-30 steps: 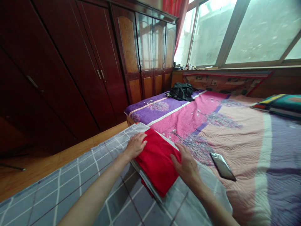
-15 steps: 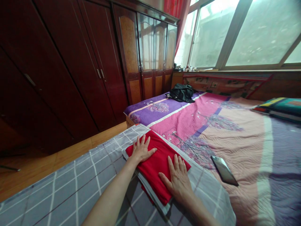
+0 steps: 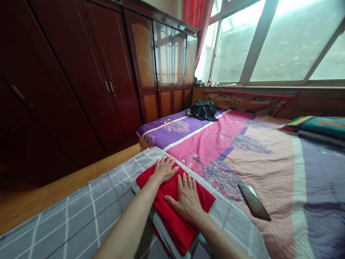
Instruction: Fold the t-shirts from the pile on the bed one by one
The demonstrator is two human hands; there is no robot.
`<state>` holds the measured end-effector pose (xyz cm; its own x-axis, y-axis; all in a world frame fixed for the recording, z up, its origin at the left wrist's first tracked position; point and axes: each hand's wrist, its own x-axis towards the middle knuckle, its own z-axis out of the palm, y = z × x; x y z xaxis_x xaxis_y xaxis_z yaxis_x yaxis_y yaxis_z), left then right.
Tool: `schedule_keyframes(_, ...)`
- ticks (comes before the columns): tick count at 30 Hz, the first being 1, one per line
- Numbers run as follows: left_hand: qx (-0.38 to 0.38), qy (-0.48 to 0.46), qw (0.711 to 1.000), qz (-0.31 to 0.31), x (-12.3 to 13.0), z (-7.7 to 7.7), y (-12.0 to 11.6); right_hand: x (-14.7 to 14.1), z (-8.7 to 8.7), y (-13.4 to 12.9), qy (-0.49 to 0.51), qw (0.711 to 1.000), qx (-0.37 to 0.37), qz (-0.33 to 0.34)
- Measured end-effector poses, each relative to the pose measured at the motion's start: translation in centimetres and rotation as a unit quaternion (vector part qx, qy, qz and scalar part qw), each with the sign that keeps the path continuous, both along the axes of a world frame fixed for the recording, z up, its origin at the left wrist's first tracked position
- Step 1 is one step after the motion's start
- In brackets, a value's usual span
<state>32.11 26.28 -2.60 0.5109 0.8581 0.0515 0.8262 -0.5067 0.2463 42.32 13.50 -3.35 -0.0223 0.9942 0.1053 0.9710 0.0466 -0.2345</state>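
Note:
A folded red cloth (image 3: 172, 212) lies on top of folded grey cloth, over a grey checked cover (image 3: 81, 216). Flat on its upper left part rests my left hand (image 3: 164, 171), fingers stretched out. My right hand (image 3: 188, 198) presses on the middle of the red cloth with its palm down and its thumb spread to the left. Neither hand grips anything. Another bit of red shows beneath the grey layers at the lower left of the stack.
A dark phone or tablet (image 3: 254, 201) lies on the patterned bedspread (image 3: 269, 165) to the right. Farther back are a black garment (image 3: 203, 109) and a multicoloured folded item (image 3: 318, 129). Dark red wardrobes (image 3: 67, 79) stand along the left, windows at the back right.
My right hand has slid left and up over the red cloth, closer to my left hand. The cloth's right part looks slightly more rumpled. The view has shifted a little.

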Motion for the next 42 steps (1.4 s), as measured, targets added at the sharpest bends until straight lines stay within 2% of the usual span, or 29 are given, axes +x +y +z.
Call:
schedule_keyframes(6, 0.018, -0.025, 0.995, 0.096, -1.5, -0.4, 1.4, 0.3, 0.1, -1.3, 0.009, 1.0, 0.004, -0.021)
schedule_keyframes(11, 0.0, -0.034, 0.988, 0.15, -5.0, -0.1, 1.5, 1.3, -1.4, -3.6, 0.005, 0.999, 0.03, -0.032)
schedule_keyframes(13, 0.005, -0.039, 0.985, 0.166, -6.3, 0.3, 0.5, 1.8, -1.5, -4.5, 0.003, 0.999, 0.033, -0.03)
schedule_keyframes(16, 0.033, -0.047, 0.983, 0.175, -6.9, 0.9, -2.2, 1.9, -0.6, -5.2, 0.001, 1.0, 0.011, -0.016)
schedule_keyframes(19, 0.082, -0.059, 0.99, 0.1, -5.9, 0.9, -5.4, 0.7, 0.6, -5.3, -0.002, 1.0, 0.008, 0.026)
schedule_keyframes(21, 0.084, -0.062, 0.993, 0.053, -5.4, 0.3, -6.8, -0.4, 0.5, -5.6, -0.001, 0.998, 0.021, 0.054)
schedule_keyframes(23, 0.066, -0.064, 0.993, 0.069, -5.8, -0.4, -7.4, -0.9, -0.4, -6.4, 0.002, 0.997, 0.037, 0.064)
schedule_keyframes(25, 0.054, -0.066, 0.988, 0.126, -7.1, -1.3, -7.6, -0.4, -1.9, -7.7, 0.005, 0.997, 0.058, 0.057)
schedule_keyframes(28, 0.04, -0.057, 0.981, 0.179, -9.9, -2.3, -8.5, 1.9, -3.9, -9.8, 0.017, 0.994, 0.088, 0.057)
schedule_keyframes(30, 0.016, -0.037, 0.983, 0.179, -12.2, -2.8, -10.5, 3.8, -4.3, -10.5, 0.034, 0.993, 0.099, 0.063)
schedule_keyframes(33, -0.054, 0.004, 0.989, 0.134, -15.7, -3.2, -15.2, 6.5, -3.0, -9.3, 0.093, 0.985, 0.143, 0.039)
schedule_keyframes(36, -0.103, 0.004, 0.988, 0.111, -19.4, -3.2, -20.6, 8.3, -0.4, -5.6, 0.188, 0.966, 0.179, -0.004)
schedule_keyframes(39, -0.145, -0.041, 0.983, 0.102, -22.8, -3.4, -25.1, 8.9, 1.8, -0.7, 0.31, 0.946, 0.093, -0.037)
schedule_keyframes(42, -0.178, -0.098, 0.972, 0.115, -25.8, -4.5, -28.7, 8.4, 2.8, 3.2, 0.352, 0.934, 0.034, -0.048)
